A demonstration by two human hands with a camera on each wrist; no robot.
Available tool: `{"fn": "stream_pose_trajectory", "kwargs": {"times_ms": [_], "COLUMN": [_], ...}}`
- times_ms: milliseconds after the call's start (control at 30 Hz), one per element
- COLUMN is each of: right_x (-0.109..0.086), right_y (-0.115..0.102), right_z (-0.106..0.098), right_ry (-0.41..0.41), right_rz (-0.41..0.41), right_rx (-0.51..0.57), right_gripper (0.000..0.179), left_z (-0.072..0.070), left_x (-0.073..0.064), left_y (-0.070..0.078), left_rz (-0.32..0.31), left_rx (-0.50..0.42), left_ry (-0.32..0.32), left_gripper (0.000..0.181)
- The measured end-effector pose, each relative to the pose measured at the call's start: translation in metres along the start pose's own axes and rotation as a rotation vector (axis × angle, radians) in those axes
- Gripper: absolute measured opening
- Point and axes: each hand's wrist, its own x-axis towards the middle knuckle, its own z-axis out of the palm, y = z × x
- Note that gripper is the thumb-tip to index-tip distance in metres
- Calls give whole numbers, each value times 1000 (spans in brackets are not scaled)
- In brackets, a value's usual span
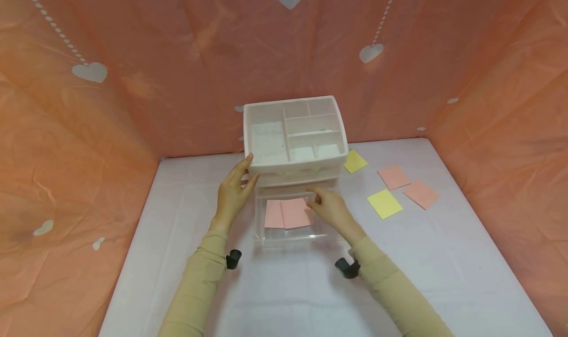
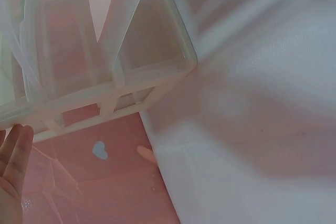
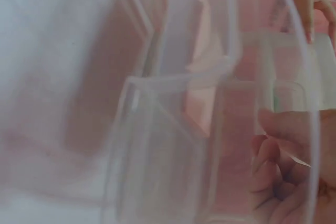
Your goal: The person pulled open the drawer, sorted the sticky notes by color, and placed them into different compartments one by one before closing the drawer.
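Note:
A white desktop organizer (image 1: 266, 165) with a divided top tray stands by the back wall. Its clear lower drawer (image 1: 288, 237) is pulled out toward the person. Two pink paper squares (image 1: 296, 213) lie in it side by side, seen partly through plastic in the right wrist view. My left hand (image 1: 232, 191) touches the organizer's front left corner with fairly straight fingers. Over the drawer's right part hovers my right hand (image 1: 330, 208), its fingers loosely bent. In the right wrist view, nothing clearly shows between the thumb (image 3: 286, 124) and the bent fingers.
Right of the organizer lie a yellow paper square (image 1: 356, 162), another yellow one (image 1: 384, 204) and two pink squares, one pink square (image 1: 421, 194) overlapping its neighbour (image 1: 393, 177). Orange cloth with hearts (image 1: 213, 56) hangs around the white table (image 1: 284, 297).

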Motion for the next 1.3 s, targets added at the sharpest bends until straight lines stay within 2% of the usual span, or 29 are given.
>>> {"fn": "stream_pose_trajectory", "kwargs": {"times_ms": [200, 333, 567, 700, 1000, 1300], "right_x": [-4, -7, -12, -13, -9, -9], "right_y": [0, 2, 10, 19, 56, 115], "right_z": [-12, -21, -39, -50, -78, -106], "right_ry": [43, 92, 164, 221, 320, 343], "right_rz": [-8, -45, -111, -112, -29, 60], "right_rx": [80, 109, 97, 121, 140, 53], "right_gripper": [36, 32, 28, 28, 30, 40], "left_z": [1, 1, -1, -1, 1, 1], "left_x": [0, 0, 0, 0, -1, -1], "left_y": [0, 0, 2, 1, -1, 0], "left_rz": [-1, -1, -1, -4, 3, -4], "left_rx": [-4, 0, -6, -1, -14, -18], "left_ry": [-5, -2, 3, -1, 1, 2], "left_gripper": [49, 49, 50, 49, 48, 48]}}
